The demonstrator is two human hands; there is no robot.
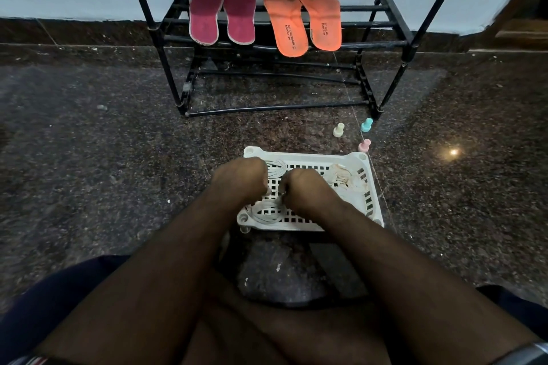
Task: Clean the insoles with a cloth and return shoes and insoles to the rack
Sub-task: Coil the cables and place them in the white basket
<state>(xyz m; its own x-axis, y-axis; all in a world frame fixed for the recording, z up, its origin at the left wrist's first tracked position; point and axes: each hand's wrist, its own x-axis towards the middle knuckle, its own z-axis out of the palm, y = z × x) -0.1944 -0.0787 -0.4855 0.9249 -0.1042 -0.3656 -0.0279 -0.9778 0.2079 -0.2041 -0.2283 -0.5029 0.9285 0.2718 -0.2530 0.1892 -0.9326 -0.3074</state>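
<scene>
Left hand (241,178): fingers curled over white tray (364,187); hold unclear.
Right hand (305,190): likewise curled; hold unclear.
Rack (394,24): maroon insoles (222,16) beside orange insoles (302,19).

arms: both forearms bare up to the bottom of the frame, no sleeves showing
left hand (240,179): bare, no ring or glove that I can see
right hand (307,187): bare too
right wrist: nothing on it
clothing: dark navy fabric at the lower left and lower right edges
bottom corners: striped bits, reddish-white on the left, grey-white on the right, too cropped to tell what they are
</scene>
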